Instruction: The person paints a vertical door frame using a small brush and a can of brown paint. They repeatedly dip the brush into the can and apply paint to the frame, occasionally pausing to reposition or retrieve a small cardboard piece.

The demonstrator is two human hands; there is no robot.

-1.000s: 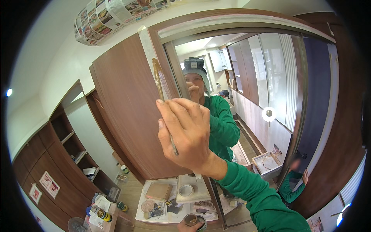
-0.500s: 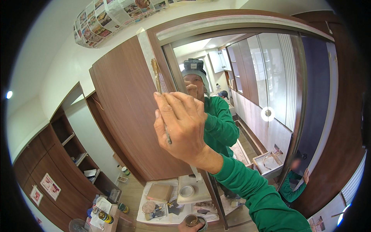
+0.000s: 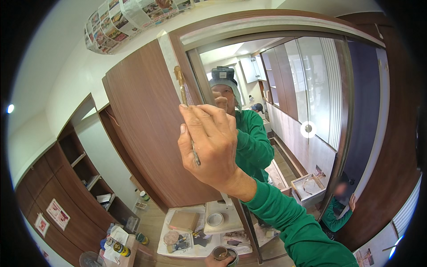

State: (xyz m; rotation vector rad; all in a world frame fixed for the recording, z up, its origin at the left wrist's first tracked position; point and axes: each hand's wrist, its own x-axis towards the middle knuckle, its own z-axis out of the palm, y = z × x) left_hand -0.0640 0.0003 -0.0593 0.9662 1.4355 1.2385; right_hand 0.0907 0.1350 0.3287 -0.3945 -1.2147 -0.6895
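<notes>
My right hand (image 3: 211, 144) is raised in the middle, its fingers closed around a thin paintbrush (image 3: 183, 89). The bristle end is coated in brown and touches or nearly touches the pale unpainted strip (image 3: 167, 51) between the wood-grain panel (image 3: 149, 120) and the brown mirror frame (image 3: 181, 49); I cannot tell which. The handle's end shows below the fingers. Low down, my left hand (image 3: 215, 261) is wrapped round a small can (image 3: 220, 252) with brown liquid inside, partly cut by the picture's lower edge.
Behind my right wrist a large mirror (image 3: 284, 89) reflects me and the room. A white worktop (image 3: 167, 242) below carries a tape roll (image 3: 215, 219), a flat box (image 3: 183, 221) and papers. Cans (image 3: 121, 249) stand on a table at left. Another person (image 3: 340, 209) is at the right.
My right hand and the brush have shifted very slightly to the right. The left hand keeps its hold on the can.
</notes>
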